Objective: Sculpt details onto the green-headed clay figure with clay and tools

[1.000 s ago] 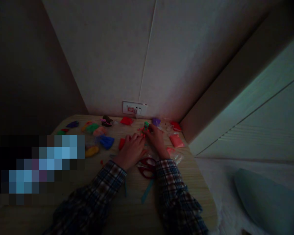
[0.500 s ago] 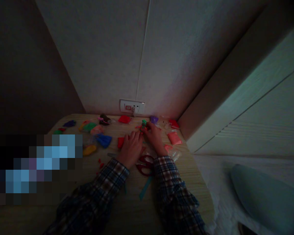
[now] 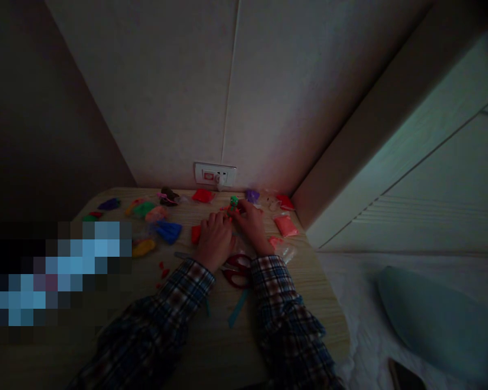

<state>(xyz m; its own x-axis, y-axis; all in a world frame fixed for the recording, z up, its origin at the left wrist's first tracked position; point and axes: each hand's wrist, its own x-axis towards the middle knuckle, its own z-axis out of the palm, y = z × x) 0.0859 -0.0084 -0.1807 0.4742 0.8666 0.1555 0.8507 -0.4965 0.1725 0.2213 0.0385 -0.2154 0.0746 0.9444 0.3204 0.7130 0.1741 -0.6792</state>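
Nearest on the surface [image 3: 309, 319] lie a blue strip [image 3: 238, 309] and, just beyond it, red-handled scissors [image 3: 236, 272], partly under the left wrist. Farther off, the right hand [image 3: 250, 222] grips a small green-headed figure [image 3: 233, 206] between its fingers, while the left hand [image 3: 215, 238] has its fingers curled at the figure's base, their exact hold unclear. Beyond, near the wall socket [image 3: 214, 175], sit a red packet [image 3: 203, 195] and a purple packet [image 3: 252, 196].

Pale wood grain is seen on the surface [image 3: 309, 303], finish fairly matt. Scissor handles [image 3: 236, 277] plastic-looking, smooth, dark red. Clear, crinkled, glossy plastic film is noted on the bag [image 3: 287, 252]. Sleeves [image 3: 187, 295] are made of soft, wrinkled plaid cloth. Wall [image 3: 166, 97] matt; socket plate [image 3: 215, 174] smooth, plastic-looking.
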